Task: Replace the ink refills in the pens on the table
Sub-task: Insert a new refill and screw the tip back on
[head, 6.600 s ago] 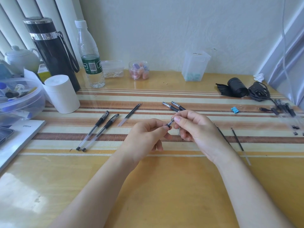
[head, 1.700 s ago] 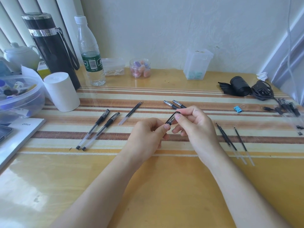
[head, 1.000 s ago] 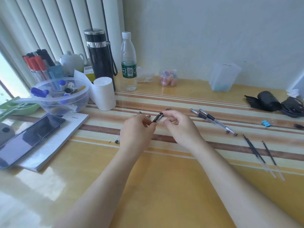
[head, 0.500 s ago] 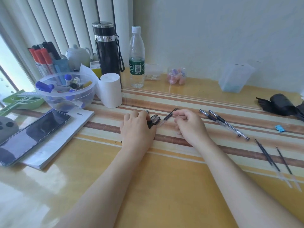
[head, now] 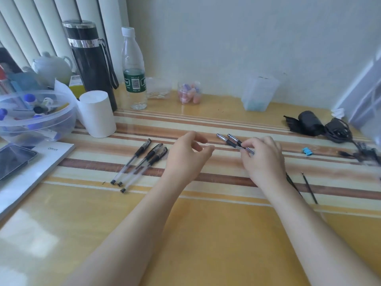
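Three capped black-and-clear pens [head: 144, 159] lie side by side on the striped table, left of centre. My left hand [head: 185, 155] hovers just right of them, fingers apart and holding nothing. Two more pens [head: 225, 139] with silver tips lie slanted at centre right. My right hand [head: 262, 157] pinches the nearer one of these between thumb and fingertips; the rest of that pen is hidden under the hand. Thin black refills [head: 308, 187] lie loose beside my right wrist.
A black flask [head: 90, 62], water bottle [head: 133, 69] and white paper roll [head: 97, 114] stand at the back left. A plastic bowl [head: 41, 122], booklet [head: 37, 168] and phone [head: 12, 159] fill the left edge. Black pouch and cables [head: 309, 122] lie far right, with a blue clip [head: 307, 151].
My left hand laid the capped pen down beside the two pens on the left and opened. My right hand moved right onto the pair of silver-tipped pens. The camera swung back right.
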